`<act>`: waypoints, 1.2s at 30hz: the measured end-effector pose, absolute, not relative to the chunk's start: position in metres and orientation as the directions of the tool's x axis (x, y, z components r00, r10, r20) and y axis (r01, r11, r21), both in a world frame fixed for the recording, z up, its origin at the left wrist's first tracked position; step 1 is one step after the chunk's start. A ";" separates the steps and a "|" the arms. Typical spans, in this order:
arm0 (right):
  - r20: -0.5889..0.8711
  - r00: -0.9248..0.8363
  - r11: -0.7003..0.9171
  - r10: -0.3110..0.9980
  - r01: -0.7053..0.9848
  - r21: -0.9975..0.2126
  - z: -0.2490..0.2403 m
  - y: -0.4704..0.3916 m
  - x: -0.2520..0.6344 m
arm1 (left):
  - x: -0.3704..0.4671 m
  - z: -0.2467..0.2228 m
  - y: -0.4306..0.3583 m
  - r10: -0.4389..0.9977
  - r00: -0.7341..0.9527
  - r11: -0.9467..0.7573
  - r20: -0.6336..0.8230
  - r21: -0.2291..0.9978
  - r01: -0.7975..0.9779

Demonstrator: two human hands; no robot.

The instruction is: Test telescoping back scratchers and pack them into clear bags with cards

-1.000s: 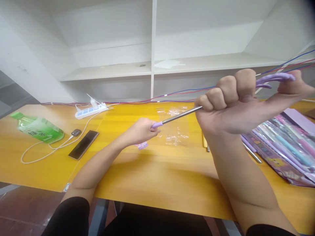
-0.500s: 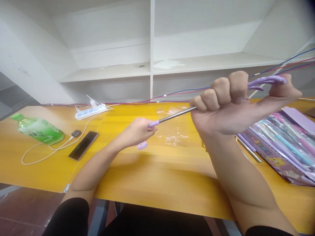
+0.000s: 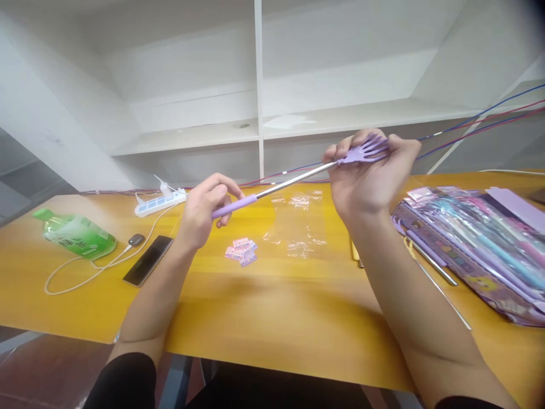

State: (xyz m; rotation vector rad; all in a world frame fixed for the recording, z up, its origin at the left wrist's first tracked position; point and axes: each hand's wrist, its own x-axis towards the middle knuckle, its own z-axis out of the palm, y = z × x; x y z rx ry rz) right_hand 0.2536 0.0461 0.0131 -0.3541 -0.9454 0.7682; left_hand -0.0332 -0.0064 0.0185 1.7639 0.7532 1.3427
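Observation:
A back scratcher with a purple claw head, a silver rod (image 3: 296,179) and a purple handle is held up over the table, sloping down to the left. My left hand (image 3: 201,209) holds the handle loosely, some fingers partly stretched along it. At the other end, my right hand (image 3: 361,182) has its fingers curled around the claw head (image 3: 364,151), palm facing me. Below them lie small printed pink-purple cards (image 3: 242,251) in a little pile and clear plastic wrappers (image 3: 298,224).
Packaged back scratchers (image 3: 489,244) are stacked at the right, with loose rods beside them. On the left are a green bottle (image 3: 79,234), a phone (image 3: 148,261), a cable with a small dark device (image 3: 136,240), and a power strip (image 3: 159,203). White shelving (image 3: 259,85) stands behind.
My right hand has moved left and lower, from gripping the rod to the claw head, which shows its prongs now. My left hand has loosened, uncovering the purple handle, and the cards have come into view.

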 end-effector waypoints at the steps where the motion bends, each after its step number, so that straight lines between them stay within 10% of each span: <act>1: 0.595 0.365 0.696 0.716 -0.428 -0.576 0.013 0.048 0.252 | -0.033 0.019 -0.006 0.817 0.236 -0.534 0.526 0.845 -0.031; 13: 0.635 0.073 0.637 0.769 -0.005 -0.771 0.015 0.035 0.274 | -0.040 0.032 -0.006 0.821 0.009 -0.569 0.571 0.820 -0.065; 36: 0.649 -0.089 0.648 0.756 -0.046 -0.761 -0.003 0.027 0.242 | -0.029 0.023 -0.003 0.791 -0.036 -0.611 0.610 0.786 -0.096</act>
